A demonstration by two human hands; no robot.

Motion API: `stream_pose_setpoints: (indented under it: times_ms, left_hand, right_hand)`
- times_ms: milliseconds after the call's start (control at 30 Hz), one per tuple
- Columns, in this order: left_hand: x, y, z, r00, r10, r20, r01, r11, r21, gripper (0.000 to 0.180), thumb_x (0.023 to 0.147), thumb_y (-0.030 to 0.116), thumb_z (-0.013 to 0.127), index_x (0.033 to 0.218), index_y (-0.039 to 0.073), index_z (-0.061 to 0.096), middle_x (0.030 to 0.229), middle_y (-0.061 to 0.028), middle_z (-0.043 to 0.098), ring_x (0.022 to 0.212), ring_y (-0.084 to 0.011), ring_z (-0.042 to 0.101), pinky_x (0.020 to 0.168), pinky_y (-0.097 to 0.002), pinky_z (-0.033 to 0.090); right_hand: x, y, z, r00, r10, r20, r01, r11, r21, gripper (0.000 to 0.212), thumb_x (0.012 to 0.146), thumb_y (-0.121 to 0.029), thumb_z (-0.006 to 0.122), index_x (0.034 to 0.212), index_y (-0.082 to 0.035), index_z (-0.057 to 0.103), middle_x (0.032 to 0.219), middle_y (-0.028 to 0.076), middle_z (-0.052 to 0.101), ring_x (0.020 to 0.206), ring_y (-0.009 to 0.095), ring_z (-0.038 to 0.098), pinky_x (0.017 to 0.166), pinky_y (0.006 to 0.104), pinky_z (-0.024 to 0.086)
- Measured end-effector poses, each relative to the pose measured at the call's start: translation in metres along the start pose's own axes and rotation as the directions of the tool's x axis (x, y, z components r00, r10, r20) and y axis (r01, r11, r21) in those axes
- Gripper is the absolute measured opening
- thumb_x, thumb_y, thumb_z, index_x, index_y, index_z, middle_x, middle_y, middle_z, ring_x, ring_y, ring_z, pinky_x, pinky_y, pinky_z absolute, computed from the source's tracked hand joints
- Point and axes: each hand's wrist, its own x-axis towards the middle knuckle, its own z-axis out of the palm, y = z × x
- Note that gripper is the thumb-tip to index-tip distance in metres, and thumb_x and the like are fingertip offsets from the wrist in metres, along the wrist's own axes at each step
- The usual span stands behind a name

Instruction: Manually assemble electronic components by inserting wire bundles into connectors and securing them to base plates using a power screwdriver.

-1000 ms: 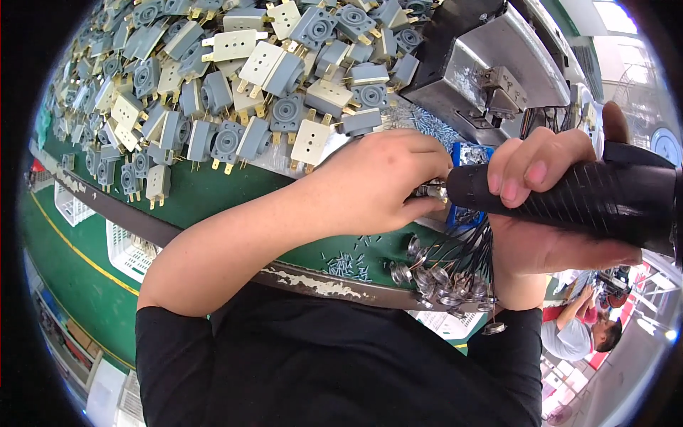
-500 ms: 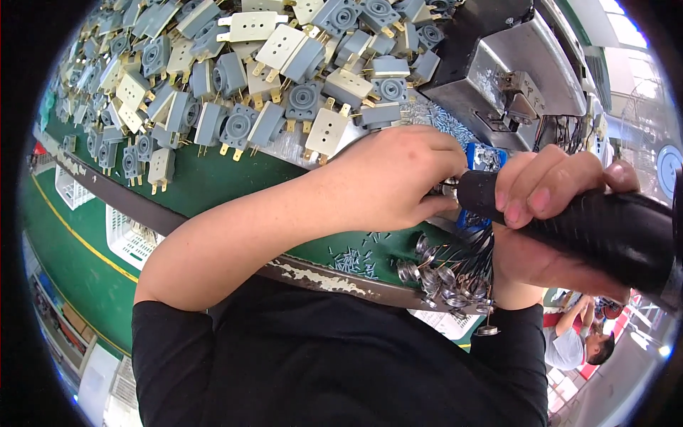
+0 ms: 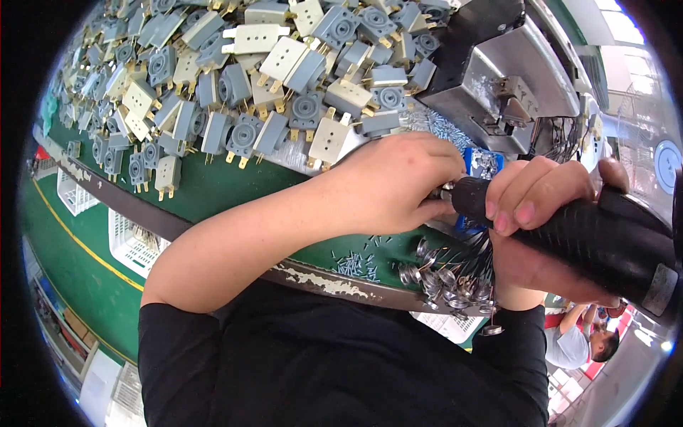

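Observation:
My right hand [image 3: 544,196] is wrapped round a black electric screwdriver [image 3: 605,235], which lies tilted with its ribbed nose [image 3: 470,197] pointing left. Right at that nose, my left hand [image 3: 420,178] is closed, thumb and fingers pinching a small shiny metal part [image 3: 444,193]; the fingers hide most of it. Partly behind both hands sits a blue holder [image 3: 486,162] with metal pieces in it. Below them hangs a bunch of round metal discs on dark wires [image 3: 445,277] at the bench's near edge.
Grey and cream switch-like blocks [image 3: 306,107] with brass tabs are heaped across the far left. Small screws lie behind my left hand [image 3: 441,128] and in a near pile [image 3: 356,265]. A metal fixture [image 3: 512,78] stands at the far right. Another person [image 3: 576,341] is at lower right.
The screwdriver's nose has shifted slightly left, and more of its body shows at the right. My left hand keeps its pinch; the whole view has moved a little.

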Motion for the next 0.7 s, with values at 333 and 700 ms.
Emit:
stream_pose_setpoints:
  times_ms: [333,700]
  left_hand:
    - [-0.004,0.005,0.006,0.970,0.193,-0.147,-0.175,0.976,0.129,0.035,0.077,0.013,0.085,0.109,0.005,0.074,0.111,-0.0143,0.072,0.110,-0.0342,0.069,0.097,-0.0447,0.056]
    - [-0.004,0.010,0.018,0.951,0.260,-0.167,-0.232,0.958,0.168,0.028,0.074,0.016,0.090,0.097,0.006,0.076,0.100,-0.0100,0.077,0.102,-0.0287,0.074,0.103,-0.0498,0.056]
  right_hand:
    - [0.016,-0.038,-0.022,0.867,0.285,-0.409,-0.338,0.939,-0.064,0.121,0.084,-0.088,0.055,0.160,0.001,0.025,0.085,0.008,0.059,0.068,0.019,0.056,0.065,0.0354,0.049]
    - [0.007,-0.054,-0.020,0.917,0.341,-0.208,-0.398,0.825,-0.401,0.086,0.108,-0.062,0.039,0.157,0.007,0.025,0.112,0.017,0.065,0.109,0.026,0.066,0.102,0.0421,0.050]
